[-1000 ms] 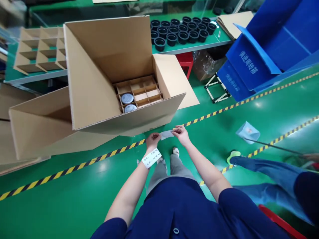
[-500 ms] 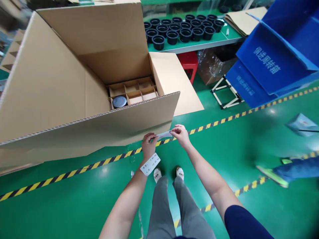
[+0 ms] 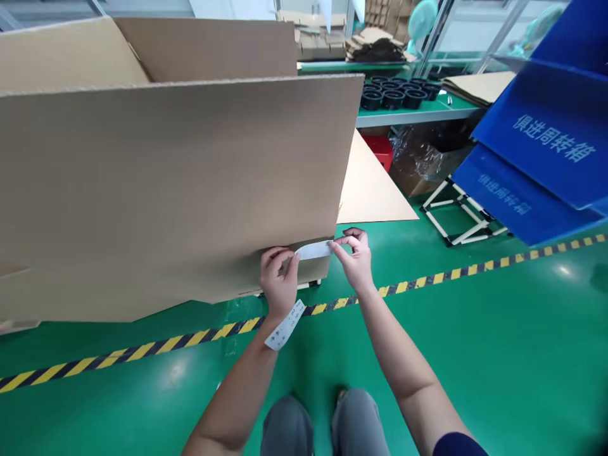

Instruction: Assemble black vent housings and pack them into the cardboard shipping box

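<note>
A white label strip (image 3: 314, 251) is stretched between my two hands, in front of the lower right part of a large cardboard box (image 3: 190, 190). My left hand (image 3: 279, 278) pinches the strip's left end between thumb and fingers. At the strip's right end, my right hand (image 3: 355, 258) pinches it near the box's corner. A second printed white label (image 3: 285, 325) is stuck on my left wrist. The box stands with its top flaps up, and its inside is hidden from this angle.
Black round cups (image 3: 393, 99) stand on a green workbench (image 3: 418, 116) behind. Blue boxes (image 3: 546, 152) are at the right, by a white-tube frame (image 3: 460, 215). A red stool (image 3: 379, 149) sits under the bench. Striped tape (image 3: 190, 342) crosses the green floor.
My view has dropped lower and closer to the box side, and its inside no longer shows. My hands with the strip are now in front of the box's side. The other person's leg has left view.
</note>
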Demonstrator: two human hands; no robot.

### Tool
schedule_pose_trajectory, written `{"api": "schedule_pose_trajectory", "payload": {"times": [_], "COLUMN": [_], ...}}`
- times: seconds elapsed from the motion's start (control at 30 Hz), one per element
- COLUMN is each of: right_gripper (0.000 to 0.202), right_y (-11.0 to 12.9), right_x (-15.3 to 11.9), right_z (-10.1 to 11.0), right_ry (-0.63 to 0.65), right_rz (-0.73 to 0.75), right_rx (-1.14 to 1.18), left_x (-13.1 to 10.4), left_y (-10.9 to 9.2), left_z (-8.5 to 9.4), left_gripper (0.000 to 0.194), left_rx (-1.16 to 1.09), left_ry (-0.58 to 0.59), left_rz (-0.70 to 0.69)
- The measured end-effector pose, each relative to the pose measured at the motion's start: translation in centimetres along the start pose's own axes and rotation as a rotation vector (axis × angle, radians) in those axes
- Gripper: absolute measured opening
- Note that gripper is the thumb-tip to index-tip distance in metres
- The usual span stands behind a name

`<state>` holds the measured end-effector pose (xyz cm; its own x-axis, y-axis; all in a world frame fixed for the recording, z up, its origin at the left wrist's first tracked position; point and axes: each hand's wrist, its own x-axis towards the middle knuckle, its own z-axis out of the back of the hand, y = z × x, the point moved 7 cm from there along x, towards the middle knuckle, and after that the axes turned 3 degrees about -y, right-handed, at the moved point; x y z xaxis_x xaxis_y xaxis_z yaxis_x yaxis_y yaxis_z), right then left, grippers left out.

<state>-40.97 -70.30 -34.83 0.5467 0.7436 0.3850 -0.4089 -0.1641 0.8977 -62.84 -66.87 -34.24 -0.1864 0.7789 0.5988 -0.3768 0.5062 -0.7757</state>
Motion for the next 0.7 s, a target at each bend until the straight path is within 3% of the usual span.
{"api": "schedule_pose_trajectory", "payload": {"times": [0.1,0.17,0.5,0.7], "right_gripper": [0.031,0.030,0.028,0.031], "right_y": [0.2,0.3,-0.3,-0.2], "right_x": [0.5,0.7,1.5,1.5], "right_z": [-0.3,-0.5,-1.8,-1.7], "right_ry": [-0.047,-0.074,-0.119,-0.154], "right_rz": [0.108,0.182,0.351,0.351], "right_rx": [0.030,0.043,0.150,0.139], "left_x": [0.1,0.1,0.7,0.9], "left_y": [-1.0,-1.0,0.3,0.1], "left_z": [0.4,0.3,-0.6,-0.5], "left_gripper": [0.007,0.008,0.014,0.013], "left_rx": [0.112,0.153,0.143,0.137], "left_ry": [-0.151,-0.201,-0.255,-0.255], "left_rz": [-0.216,-0.286,-0.263,-0.242]}}
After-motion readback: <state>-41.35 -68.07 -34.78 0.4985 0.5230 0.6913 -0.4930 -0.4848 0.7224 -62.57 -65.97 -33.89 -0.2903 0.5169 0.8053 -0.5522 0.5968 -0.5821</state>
